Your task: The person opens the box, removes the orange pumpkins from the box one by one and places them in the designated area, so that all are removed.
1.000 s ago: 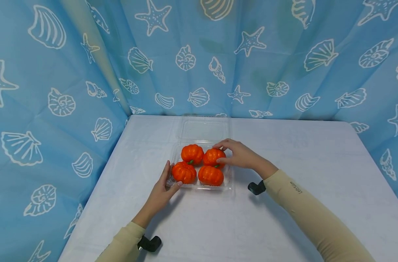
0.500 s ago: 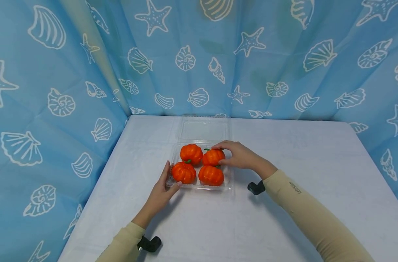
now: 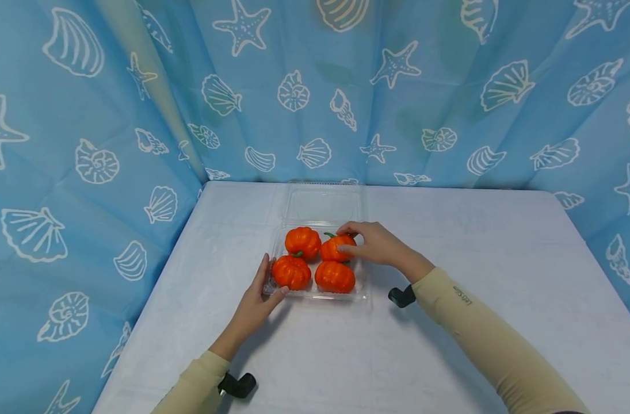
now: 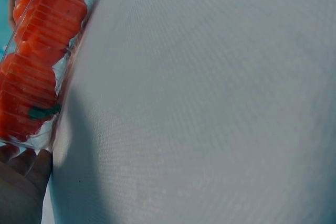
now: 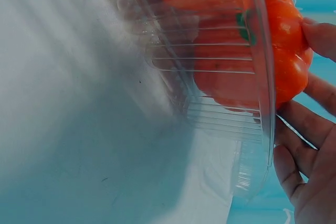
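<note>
A hinged clear plastic box (image 3: 363,284) lies unfolded on the table, with several orange toy pumpkins with green stems in its near half. My right hand (image 3: 374,244) grips the back right pumpkin (image 3: 335,248), thumb across its front and fingers behind; in the right wrist view the thumb (image 5: 321,38) lies against its orange skin. At the box's left side, my left hand (image 3: 252,302) rests with straight fingers along the wall and thumb at the front edge. Also inside are the back left pumpkin (image 3: 302,242), front left pumpkin (image 3: 291,273) and front right pumpkin (image 3: 335,277).
The box's transparent lid (image 3: 322,204) lies flat toward the table's back edge. A white cloth covers the table (image 3: 439,230). A blue curtain (image 3: 294,57) printed with shells and starfish hangs behind and at the sides. Black wrist mounts (image 3: 237,385) stick out below both sleeves.
The back right pumpkin has turned under my right hand, so its stem now shows at its back left. The back left pumpkin shifted slightly left. My left hand stayed still.
</note>
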### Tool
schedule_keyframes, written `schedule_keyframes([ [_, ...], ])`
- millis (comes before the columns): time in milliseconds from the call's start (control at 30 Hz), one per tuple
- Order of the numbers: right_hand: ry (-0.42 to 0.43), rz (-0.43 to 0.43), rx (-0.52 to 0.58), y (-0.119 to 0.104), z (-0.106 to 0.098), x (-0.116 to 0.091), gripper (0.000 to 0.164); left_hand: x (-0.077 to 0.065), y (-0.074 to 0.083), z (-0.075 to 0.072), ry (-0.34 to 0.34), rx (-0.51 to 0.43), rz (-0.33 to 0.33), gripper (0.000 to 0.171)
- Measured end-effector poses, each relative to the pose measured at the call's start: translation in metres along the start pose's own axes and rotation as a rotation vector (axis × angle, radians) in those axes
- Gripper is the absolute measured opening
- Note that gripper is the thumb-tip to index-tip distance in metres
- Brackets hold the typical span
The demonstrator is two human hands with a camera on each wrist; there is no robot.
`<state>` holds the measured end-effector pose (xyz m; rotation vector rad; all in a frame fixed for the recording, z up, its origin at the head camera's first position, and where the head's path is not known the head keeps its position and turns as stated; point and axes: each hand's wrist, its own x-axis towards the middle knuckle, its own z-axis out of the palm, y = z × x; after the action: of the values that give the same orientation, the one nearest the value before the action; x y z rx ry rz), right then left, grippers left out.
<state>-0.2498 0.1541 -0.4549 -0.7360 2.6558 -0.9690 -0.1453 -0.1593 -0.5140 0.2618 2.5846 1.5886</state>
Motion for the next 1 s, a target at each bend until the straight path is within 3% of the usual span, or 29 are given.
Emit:
schedule_keyframes([
  [300, 0.0, -0.05, -0.044, -0.0007, -0.0018, -0.001, 0.037, -0.0004, -0.0006, -0.0003, -0.004, -0.002, 0.002, 0.091],
  [600, -0.007, 0.005, -0.057, 0.0028, -0.0012, -0.0016, 0.046, 0.0005, -0.0011, 0.0002, -0.002, 0.008, -0.009, 0.091],
  [1000, 0.038, -0.012, 0.01, 0.0077, 0.0017, -0.0048, 0.043, 0.0005, 0.0, 0.0003, 0.0, 0.009, -0.01, 0.091],
])
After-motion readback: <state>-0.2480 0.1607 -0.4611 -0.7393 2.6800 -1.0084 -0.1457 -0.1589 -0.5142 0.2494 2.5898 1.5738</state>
